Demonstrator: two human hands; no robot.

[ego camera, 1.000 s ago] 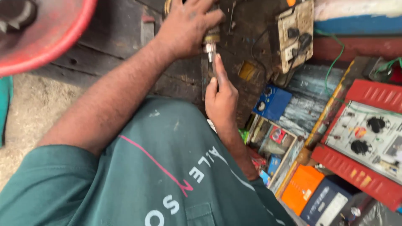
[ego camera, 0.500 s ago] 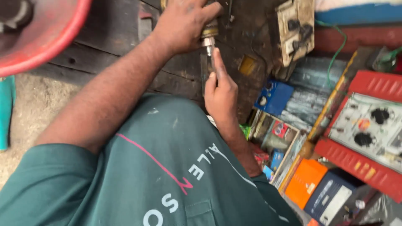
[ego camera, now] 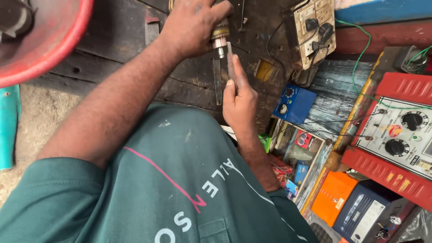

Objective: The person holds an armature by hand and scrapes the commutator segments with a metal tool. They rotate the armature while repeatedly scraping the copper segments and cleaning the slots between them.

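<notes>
While a small motor armature (ego camera: 219,37) is grasped in the left hand (ego camera: 193,24) over the dark workbench (ego camera: 112,40), a thin blade (ego camera: 231,60) is pinched by the right hand (ego camera: 240,101); a wooden box (ego camera: 310,168) nearby is filled with small packets.

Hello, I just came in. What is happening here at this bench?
A person in a green shirt leans over a dark wooden bench. The left hand grips a small motor armature with its shaft end pointing down. The right hand presses a thin flat blade against that end. A switch and socket board, a small blue box and a red meter unit lie to the side.
</notes>
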